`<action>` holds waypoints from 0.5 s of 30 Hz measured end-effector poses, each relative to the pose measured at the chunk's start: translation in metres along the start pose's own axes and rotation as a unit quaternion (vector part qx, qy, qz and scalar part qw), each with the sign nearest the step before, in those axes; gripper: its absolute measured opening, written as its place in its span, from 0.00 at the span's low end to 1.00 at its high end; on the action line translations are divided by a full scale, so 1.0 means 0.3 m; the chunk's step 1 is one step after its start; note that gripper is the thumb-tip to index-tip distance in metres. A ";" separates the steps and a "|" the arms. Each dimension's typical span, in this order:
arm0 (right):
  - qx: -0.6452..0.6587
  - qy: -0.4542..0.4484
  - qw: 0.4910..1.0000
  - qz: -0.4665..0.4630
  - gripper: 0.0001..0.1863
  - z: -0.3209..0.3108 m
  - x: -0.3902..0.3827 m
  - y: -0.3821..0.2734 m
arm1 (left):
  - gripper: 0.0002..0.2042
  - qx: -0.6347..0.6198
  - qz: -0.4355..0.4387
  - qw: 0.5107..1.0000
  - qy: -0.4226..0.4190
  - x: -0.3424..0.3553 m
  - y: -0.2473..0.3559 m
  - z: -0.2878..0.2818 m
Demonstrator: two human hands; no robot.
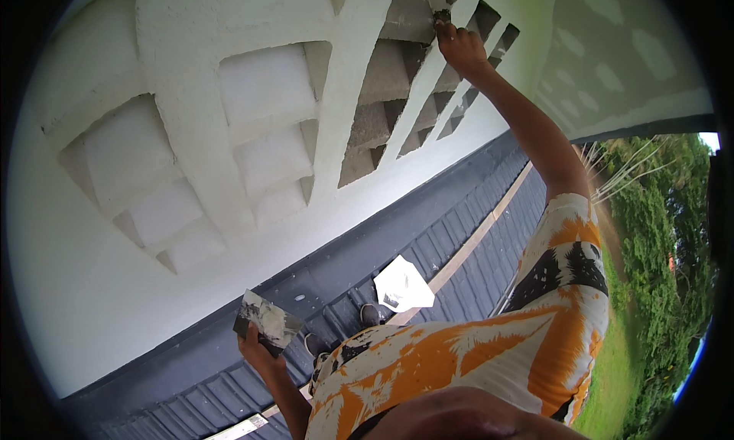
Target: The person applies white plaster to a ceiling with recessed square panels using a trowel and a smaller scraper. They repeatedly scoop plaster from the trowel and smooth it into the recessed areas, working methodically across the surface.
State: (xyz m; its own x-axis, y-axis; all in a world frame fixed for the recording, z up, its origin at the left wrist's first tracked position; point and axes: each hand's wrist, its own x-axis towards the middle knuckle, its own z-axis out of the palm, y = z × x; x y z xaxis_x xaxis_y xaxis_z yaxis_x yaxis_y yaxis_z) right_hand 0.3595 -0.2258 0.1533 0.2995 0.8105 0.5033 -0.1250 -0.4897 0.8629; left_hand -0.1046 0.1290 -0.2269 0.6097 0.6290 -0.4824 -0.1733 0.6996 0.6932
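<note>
My left hand [262, 354] grips the lower edge of a flat rectangular plate [267, 321], dark and smeared with whitish filler, held low in front of me. Raised high, my right hand [462, 50] closes round what looks like a putty knife [443, 3], its blade dirty with filler. That tool is against or close to the upper part of the white wall [183, 27], beside the grey recessed openings [382, 77]. Its exact contact with the wall is too small to tell.
Dark roof tiles [206, 398] slope below the wall, with a wooden batten [474, 241] along them. A white sheet-like piece [404, 283] lies by my shoes [370, 314]. A patched ceiling [612, 58] hangs overhead at right. Trees [657, 233] and grass stand beyond the roof.
</note>
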 end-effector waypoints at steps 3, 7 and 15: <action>0.002 -0.010 1.000 -0.016 0.13 -0.013 -0.029 -0.031 | 0.16 -0.006 0.006 1.000 0.010 -0.008 -0.005 0.006; 0.022 0.011 1.000 0.006 0.09 -0.085 0.094 0.044 | 0.16 0.010 -0.007 1.000 0.027 -0.027 0.006 0.015; 0.051 -0.100 0.993 -0.049 0.02 -0.108 0.096 0.003 | 0.16 -0.008 -0.012 1.000 -0.008 -0.026 -0.003 0.023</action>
State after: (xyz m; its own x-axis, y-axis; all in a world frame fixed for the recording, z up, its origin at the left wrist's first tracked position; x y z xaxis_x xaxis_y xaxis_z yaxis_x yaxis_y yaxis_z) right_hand 0.3374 -0.1924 0.1702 0.4881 0.7810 0.3897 0.0067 -0.4499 0.8931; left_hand -0.1037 0.1212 -0.2200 0.6267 0.6057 -0.4902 -0.1697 0.7201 0.6728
